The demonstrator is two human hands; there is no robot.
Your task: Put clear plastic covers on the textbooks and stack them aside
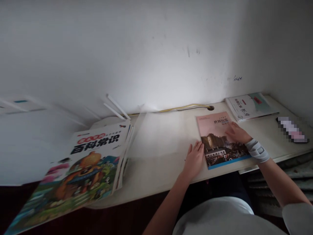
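The right hand (pixel 236 133) lies flat and spread, palm down, on the cover of a thin pink paperback book with a castle photograph and a blue lower edge (pixel 216 147); it presses on the book's upper right part and grips nothing; a grey-white band (pixel 258 150) wraps the wrist behind it. The left hand (pixel 194 158) rests palm down on the pale cream desk (pixel 158 147), fingers straight and close together, their tips touching the pink book's left edge; it too holds nothing. The pink book lies flat on the desk between the two hands, its near corner at the desk's front edge.

Beyond the right hand, near the wall, lies a white and teal softcover book with a red label (pixel 250 106), apart from the pink one; to the right of that hand sits a small pixelated object (pixel 292 130), too blurred to tell. Beyond both hands a yellow cable (pixel 181 107) runs along the foot of the white wall into a dark round hole in the desk (pixel 210 108). Well to the left of the left hand, a stack of large colourful picture books with bold black characters on top (pixel 93 163) overhangs the desk's front edge, tilted; thin white rods (pixel 117 107) lean behind it.
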